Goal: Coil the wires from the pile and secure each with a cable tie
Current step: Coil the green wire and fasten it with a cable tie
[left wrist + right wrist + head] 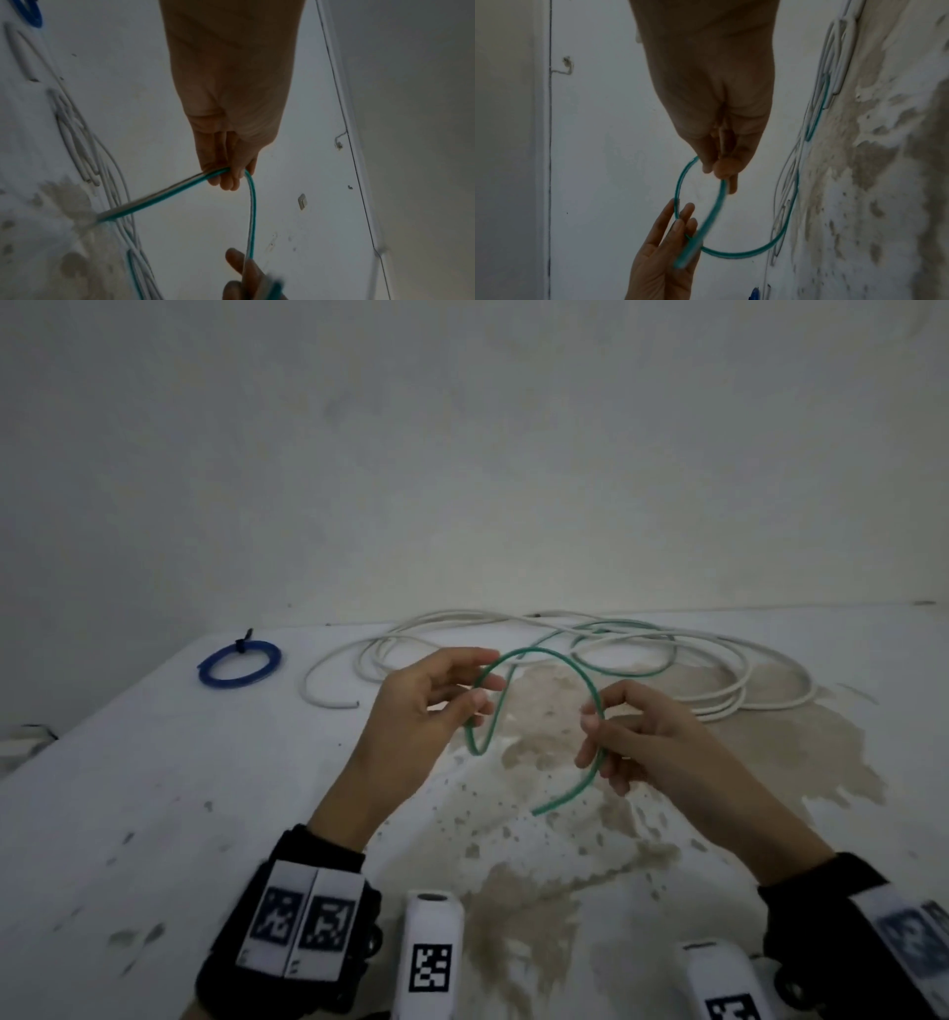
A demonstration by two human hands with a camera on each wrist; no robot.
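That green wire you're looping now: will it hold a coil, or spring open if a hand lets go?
Likely springy: the green wire stands in a smooth arch between the left hand and right hand, not sagging. Its free end juts out unsupported, so fairly stiff. It would probably uncoil until tied.

Dim light, pale blotchy wall (462,454), white table (154,788) with brownish, possibly damp, stains (539,711)

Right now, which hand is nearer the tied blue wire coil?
Left. The left hand is beside the tied blue wire coil, apart from it; the right hand is farther off.
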